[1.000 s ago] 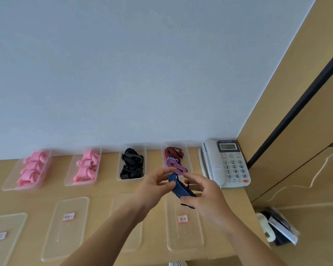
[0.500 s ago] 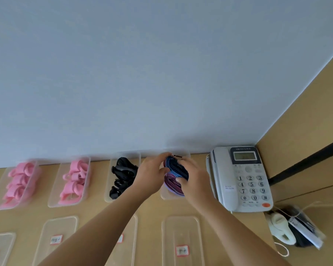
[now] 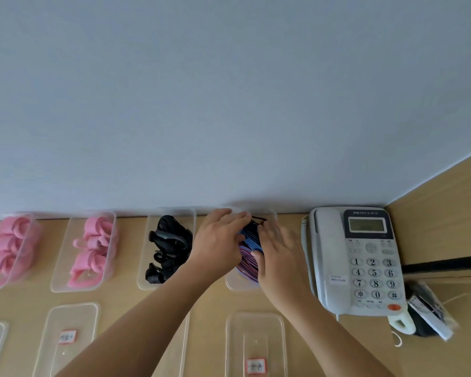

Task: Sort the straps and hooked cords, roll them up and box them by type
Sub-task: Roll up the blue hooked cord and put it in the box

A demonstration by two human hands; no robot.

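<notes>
Telephone crowds my right hand; both hands' fingers press flat on the blue cord; bare surface lies nearer me.

1. Blue cord: dark blue with pale stripes.
2. Purple cord: purple with pink lines.
3. Pink straps, a second pink batch.
4. Black straps.
5. Boxes clear; lids clear with red-edged white labels.
6. Telephone pale grey, with a dark screen panel and an orange button.
7. Worktop light tan; wall pale blue-grey.
</notes>
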